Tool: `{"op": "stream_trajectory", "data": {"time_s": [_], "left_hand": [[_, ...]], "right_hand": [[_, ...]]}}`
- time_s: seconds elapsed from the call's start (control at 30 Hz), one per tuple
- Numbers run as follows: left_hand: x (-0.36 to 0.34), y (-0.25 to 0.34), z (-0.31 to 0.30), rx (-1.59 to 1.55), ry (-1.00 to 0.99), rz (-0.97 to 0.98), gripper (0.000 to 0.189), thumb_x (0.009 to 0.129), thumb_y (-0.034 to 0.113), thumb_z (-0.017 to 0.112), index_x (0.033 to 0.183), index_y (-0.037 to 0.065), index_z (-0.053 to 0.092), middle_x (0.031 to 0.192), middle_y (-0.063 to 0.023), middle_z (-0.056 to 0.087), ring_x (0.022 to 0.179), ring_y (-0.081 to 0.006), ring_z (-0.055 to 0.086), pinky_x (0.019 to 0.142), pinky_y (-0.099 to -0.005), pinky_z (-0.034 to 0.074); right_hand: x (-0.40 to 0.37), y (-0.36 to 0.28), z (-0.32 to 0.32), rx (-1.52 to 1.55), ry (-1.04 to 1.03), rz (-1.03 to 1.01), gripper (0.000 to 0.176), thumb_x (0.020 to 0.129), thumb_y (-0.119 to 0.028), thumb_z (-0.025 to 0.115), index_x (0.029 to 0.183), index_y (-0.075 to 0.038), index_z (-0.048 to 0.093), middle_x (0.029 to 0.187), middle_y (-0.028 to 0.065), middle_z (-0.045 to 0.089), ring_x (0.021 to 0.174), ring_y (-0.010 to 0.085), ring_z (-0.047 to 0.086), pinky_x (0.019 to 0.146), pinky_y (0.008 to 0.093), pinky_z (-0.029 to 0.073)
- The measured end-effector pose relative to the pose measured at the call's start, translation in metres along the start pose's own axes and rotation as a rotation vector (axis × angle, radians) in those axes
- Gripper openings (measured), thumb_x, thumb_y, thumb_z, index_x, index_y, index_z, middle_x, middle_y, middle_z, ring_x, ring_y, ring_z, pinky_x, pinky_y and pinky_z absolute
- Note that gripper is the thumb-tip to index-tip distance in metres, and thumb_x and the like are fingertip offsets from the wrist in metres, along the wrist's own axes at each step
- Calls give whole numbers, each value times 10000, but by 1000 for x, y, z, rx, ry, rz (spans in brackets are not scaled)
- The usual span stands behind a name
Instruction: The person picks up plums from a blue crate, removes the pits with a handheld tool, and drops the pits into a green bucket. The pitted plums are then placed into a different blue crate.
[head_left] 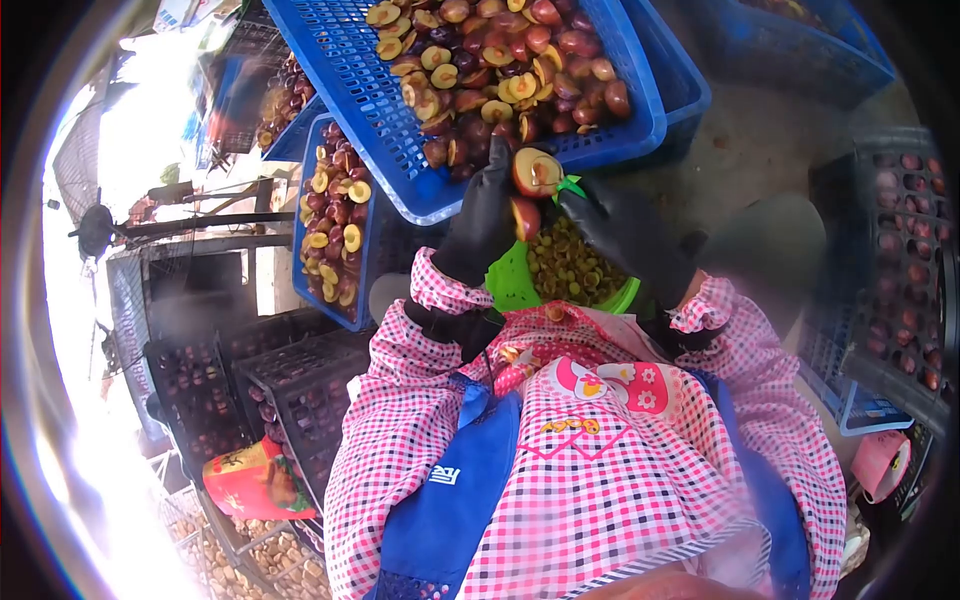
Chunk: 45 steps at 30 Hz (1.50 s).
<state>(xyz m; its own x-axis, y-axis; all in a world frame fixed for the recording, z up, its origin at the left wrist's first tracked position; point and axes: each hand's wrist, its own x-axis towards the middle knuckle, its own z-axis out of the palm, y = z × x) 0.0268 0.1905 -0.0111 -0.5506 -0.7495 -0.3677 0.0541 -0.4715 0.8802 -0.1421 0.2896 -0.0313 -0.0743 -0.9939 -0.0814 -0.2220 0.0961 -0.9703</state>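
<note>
My left hand [478, 222], in a black glove, is closed on a cut plum [537, 174] whose pale flesh and pit area face up. Another red-skinned plum piece [524, 219] shows just below it, beside the same hand. My right hand [622, 228], also black-gloved, is closed on a small tool with a bright green part [569, 187], which touches the cut face of the plum. The tool's working end is too small to make out. Beneath both hands sits a green basin [513, 280] holding many plum pits [577, 262].
A blue crate [375, 125] heaped with halved plums stands directly ahead. Another blue crate [366, 270] of plums is on the left. Black crates [300, 385] stand lower left, and a black crate of whole plums [905, 270] stands at right. A fan [95, 230] is far left.
</note>
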Motion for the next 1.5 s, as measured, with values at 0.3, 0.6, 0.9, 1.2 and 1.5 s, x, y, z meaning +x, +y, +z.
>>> {"op": "stream_trajectory", "data": {"time_s": [0.3, 0.6, 0.9, 1.2, 1.5], "left_hand": [[1, -9, 23, -86, 66, 180, 591, 1007, 508, 311, 1063, -11, 587, 940, -93, 652, 788, -173, 613, 756, -304, 500], [3, -3, 21, -88, 74, 78, 650, 996, 541, 297, 990, -26, 615, 872, -94, 664, 787, -160, 638, 744, -286, 514], [6, 5, 21, 353, -54, 303, 647, 1003, 533, 296, 888, 3, 649, 791, -68, 657, 712, -118, 614, 662, -260, 494], [13, 63, -28, 564, 369, 305, 593, 1009, 490, 324, 808, 27, 636, 680, -38, 623, 586, -153, 608, 545, -285, 483], [9, 185, -216, 1698, 1116, 326, 516, 875, 551, 550, 1088, 97, 671, 971, -152, 684, 924, -310, 663, 806, -400, 517]], "right_hand": [[-1, -1, 8, -88, 113, -159, 350, 904, -367, 596, 975, -26, 628, 843, 181, 652, 776, 373, 625, 670, 445, 488], [-1, -2, 5, -73, 49, -155, 301, 908, -336, 594, 947, -41, 640, 837, 175, 634, 771, 362, 619, 666, 442, 470], [-3, -12, -17, 967, -742, 497, 421, 989, -436, 416, 886, -50, 547, 520, 13, 432, 384, 111, 410, 376, 258, 306], [-11, -32, 1, 696, -822, 260, 445, 981, -411, 421, 829, -23, 576, 515, 10, 447, 368, 63, 349, 357, 219, 265], [6, -21, -6, 661, -781, 279, 425, 979, -384, 432, 837, -18, 593, 603, 12, 511, 444, 52, 423, 399, 205, 319]]}}
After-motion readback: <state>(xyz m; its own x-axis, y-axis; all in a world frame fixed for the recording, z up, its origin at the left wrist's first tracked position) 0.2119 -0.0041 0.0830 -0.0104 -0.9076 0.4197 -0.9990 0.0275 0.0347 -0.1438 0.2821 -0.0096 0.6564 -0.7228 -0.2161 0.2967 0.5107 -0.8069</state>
